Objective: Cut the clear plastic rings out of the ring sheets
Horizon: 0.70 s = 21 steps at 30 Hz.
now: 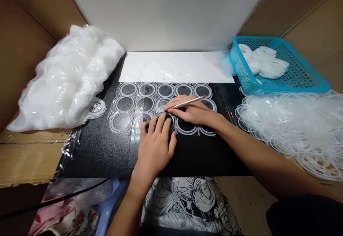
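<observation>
Two hands meet over a sheet of clear rings (128, 103) lying flat on the black worktop (102, 153). The left hand (157, 144) lies open, palm down, with its fingertips pressing on a ring near the sheet's middle. Just beyond it, the right hand (191, 112) pinches a thin stick (189, 102) whose tip points left at that same ring. A white paper (174, 68) lies at the far edge. A pile of clear sheets (69, 78) sits left, and loose rings (294, 128) are heaped right, near a blue basket (308, 82).
</observation>
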Each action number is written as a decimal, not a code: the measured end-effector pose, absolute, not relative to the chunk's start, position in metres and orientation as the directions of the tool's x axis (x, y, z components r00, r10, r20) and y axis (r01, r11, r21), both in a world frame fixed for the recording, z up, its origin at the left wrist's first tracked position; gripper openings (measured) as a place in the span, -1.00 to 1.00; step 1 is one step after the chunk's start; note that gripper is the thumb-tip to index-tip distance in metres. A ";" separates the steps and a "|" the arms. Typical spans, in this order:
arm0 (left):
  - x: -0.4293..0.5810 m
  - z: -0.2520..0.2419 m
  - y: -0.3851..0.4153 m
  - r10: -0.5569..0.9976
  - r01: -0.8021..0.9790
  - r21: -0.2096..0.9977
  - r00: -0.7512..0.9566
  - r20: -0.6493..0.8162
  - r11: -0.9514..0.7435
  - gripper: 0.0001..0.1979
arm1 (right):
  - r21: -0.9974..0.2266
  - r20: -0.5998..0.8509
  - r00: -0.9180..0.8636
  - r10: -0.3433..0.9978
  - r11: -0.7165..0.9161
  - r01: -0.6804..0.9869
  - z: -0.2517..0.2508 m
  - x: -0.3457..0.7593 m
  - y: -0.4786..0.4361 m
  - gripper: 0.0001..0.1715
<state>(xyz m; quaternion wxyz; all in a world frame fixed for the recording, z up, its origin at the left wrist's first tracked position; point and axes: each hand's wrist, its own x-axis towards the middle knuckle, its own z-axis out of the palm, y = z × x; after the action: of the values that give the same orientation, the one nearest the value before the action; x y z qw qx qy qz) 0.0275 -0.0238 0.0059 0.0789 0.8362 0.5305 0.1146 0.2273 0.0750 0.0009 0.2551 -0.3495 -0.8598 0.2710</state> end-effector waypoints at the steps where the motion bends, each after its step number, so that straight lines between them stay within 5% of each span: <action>1: 0.029 0.006 -0.024 0.908 0.874 0.245 0.407 0.099 -0.419 -0.59 | -0.612 0.296 -0.638 0.711 0.654 0.445 -0.001 0.227 0.074 -0.71; 5: 0.031 0.004 -0.023 0.913 0.881 0.238 0.400 0.084 -0.408 -0.56 | -0.409 0.353 -0.722 0.595 0.792 0.452 -0.003 0.223 0.069 -0.65; 9: 0.031 0.002 -0.025 0.913 0.879 0.245 0.395 0.103 -0.408 -0.56 | -0.245 0.303 -0.666 0.682 0.731 0.637 0.011 0.214 0.082 -0.59; 15: 0.028 0.001 -0.025 0.905 0.871 0.247 0.407 0.121 -0.425 -0.58 | -0.292 0.437 -0.399 0.806 0.547 0.785 0.033 0.222 0.127 -0.58; 21: 0.026 0.001 -0.024 0.899 0.860 0.262 0.416 0.137 -0.438 -0.60 | -0.339 0.478 -0.405 0.779 0.589 0.733 0.017 0.247 0.122 -0.58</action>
<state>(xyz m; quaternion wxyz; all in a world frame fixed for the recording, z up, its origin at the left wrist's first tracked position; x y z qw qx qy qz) 0.0256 -0.0235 0.0009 0.0756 0.8380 0.5246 0.1293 0.2470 0.1216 0.0167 0.3059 -0.4517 -0.8373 0.0376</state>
